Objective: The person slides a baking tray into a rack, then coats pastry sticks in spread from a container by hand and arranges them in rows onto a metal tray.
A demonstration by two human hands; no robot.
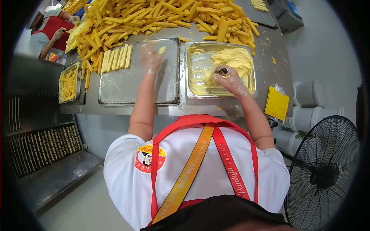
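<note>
A few pale-coated yellow sticks (115, 58) line the grey metal tray (119, 90); a bare orange-yellow stick heap (154, 15) remains. The right hand (232, 82) grasps a black-ended tool (223, 71); the blurred left hand (151, 61), I can't tell.

A metal table (269, 73) bears piled yellow sticks (162, 15) and trays (119, 88).

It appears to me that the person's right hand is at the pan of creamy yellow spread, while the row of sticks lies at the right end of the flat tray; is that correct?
Not quite: the row of sticks lies at the left end of the flat tray, as the head view shows. The right hand is indeed at the pan of creamy yellow spread.
</note>
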